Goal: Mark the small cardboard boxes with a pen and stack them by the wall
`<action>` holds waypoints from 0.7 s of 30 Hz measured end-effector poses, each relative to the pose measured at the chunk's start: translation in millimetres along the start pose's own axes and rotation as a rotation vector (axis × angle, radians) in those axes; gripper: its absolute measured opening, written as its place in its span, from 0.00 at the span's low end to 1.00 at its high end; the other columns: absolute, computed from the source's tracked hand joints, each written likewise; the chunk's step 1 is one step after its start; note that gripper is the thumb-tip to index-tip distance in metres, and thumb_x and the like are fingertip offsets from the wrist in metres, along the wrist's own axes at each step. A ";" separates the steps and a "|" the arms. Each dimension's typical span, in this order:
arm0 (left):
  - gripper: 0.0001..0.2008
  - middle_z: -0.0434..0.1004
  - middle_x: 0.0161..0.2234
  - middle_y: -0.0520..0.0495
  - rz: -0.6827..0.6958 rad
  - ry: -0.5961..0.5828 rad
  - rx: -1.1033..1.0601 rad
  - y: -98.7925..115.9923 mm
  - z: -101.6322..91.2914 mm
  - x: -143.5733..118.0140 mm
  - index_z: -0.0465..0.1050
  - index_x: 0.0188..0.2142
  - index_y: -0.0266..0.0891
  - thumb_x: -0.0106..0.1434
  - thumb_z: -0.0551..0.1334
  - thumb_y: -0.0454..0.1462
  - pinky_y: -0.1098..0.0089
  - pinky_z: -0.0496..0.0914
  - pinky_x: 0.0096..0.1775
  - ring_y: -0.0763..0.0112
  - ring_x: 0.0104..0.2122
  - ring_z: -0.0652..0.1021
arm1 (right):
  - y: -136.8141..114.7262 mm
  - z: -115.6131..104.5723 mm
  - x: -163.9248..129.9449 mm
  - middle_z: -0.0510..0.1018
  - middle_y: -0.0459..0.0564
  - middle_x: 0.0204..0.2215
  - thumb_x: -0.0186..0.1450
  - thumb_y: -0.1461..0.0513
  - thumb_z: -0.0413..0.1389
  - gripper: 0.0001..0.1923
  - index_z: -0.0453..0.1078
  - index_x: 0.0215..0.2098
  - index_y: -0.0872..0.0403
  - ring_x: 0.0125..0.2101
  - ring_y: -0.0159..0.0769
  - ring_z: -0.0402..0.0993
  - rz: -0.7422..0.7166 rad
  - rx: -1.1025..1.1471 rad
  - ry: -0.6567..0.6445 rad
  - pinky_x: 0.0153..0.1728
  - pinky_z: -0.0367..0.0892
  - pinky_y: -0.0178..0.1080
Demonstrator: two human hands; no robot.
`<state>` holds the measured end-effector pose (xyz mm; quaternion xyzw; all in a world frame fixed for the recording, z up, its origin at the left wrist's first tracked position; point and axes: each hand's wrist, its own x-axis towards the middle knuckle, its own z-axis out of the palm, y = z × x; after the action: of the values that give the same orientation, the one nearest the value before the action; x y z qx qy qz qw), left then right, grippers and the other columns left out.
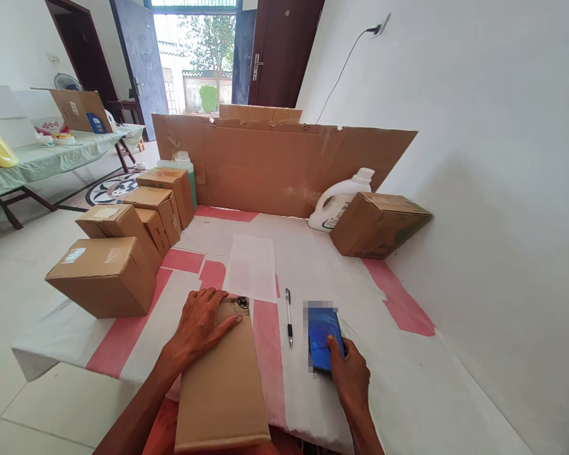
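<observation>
My left hand (pixel 201 325) grips the far left edge of a piece of brown cardboard (pixel 222 392), thumb on its face and fingers over the edge. Black scribbled lines (pixel 241 303) mark its far right corner. In my right hand (pixel 351 373) is a flat, blue, rectangular thing (pixel 323 335) that looks like a phone, partly hidden by pixelation, with my thumb on its face. Between the two hands a black-and-clear pen (pixel 289 317) lies on the cloth. A white sheet of paper (pixel 251 268) lies just beyond the cardboard.
Several closed cardboard boxes (pixel 99 259) line the table's left side, with a jug of green liquid (pixel 189 177) behind. A white bottle (pixel 336 205) and a tilted box (pixel 382 224) stand at the right by the wall. An upright cardboard panel (pixel 265 164) closes the far edge.
</observation>
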<state>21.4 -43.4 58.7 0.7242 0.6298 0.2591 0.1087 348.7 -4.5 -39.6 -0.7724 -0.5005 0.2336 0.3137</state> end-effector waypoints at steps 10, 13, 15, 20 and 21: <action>0.27 0.65 0.66 0.35 -0.323 0.433 -0.117 -69.8 3.5 -72.1 0.54 0.72 0.47 0.77 0.52 0.44 0.41 0.68 0.63 0.50 0.66 0.69 | 2.3 2.1 -51.3 0.70 0.59 0.60 0.64 0.43 0.48 0.27 0.69 0.57 0.40 0.65 0.66 0.63 -0.277 0.040 -0.045 0.69 0.53 0.62; 0.31 0.65 0.67 0.35 -0.296 0.339 -0.079 -70.5 27.3 -113.3 0.50 0.74 0.48 0.74 0.54 0.43 0.38 0.69 0.62 0.44 0.68 0.67 | -3.9 27.0 -99.3 0.72 0.56 0.63 0.61 0.45 0.56 0.31 0.70 0.61 0.42 0.65 0.62 0.66 -0.367 0.308 -0.446 0.68 0.58 0.62; 0.32 0.70 0.65 0.39 -0.249 0.227 -0.132 -56.4 36.6 -130.7 0.54 0.73 0.54 0.72 0.58 0.43 0.42 0.74 0.59 0.43 0.65 0.71 | -13.6 39.4 -125.1 0.73 0.55 0.64 0.59 0.47 0.61 0.34 0.71 0.63 0.41 0.68 0.61 0.62 -0.380 0.436 -0.624 0.68 0.58 0.61; 0.30 0.80 0.56 0.45 -0.170 0.023 -0.305 -19.8 -4.3 -138.2 0.58 0.70 0.64 0.71 0.58 0.41 0.54 0.80 0.47 0.52 0.48 0.83 | -43.8 16.6 -130.4 0.80 0.56 0.56 0.56 0.48 0.68 0.33 0.75 0.60 0.43 0.61 0.62 0.71 -0.401 0.548 -0.700 0.60 0.67 0.57; 0.29 0.80 0.55 0.44 -0.164 -0.009 -0.317 -17.5 -18.9 -135.9 0.58 0.70 0.62 0.72 0.57 0.41 0.55 0.80 0.48 0.55 0.47 0.83 | -51.9 6.1 -124.5 0.81 0.57 0.53 0.57 0.48 0.68 0.31 0.76 0.58 0.45 0.57 0.61 0.73 -0.403 0.536 -0.667 0.58 0.68 0.56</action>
<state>-13.1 -175.0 33.8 0.6454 0.6374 0.3421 0.2452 263.5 -101.7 -0.7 -0.4343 -0.6358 0.5246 0.3631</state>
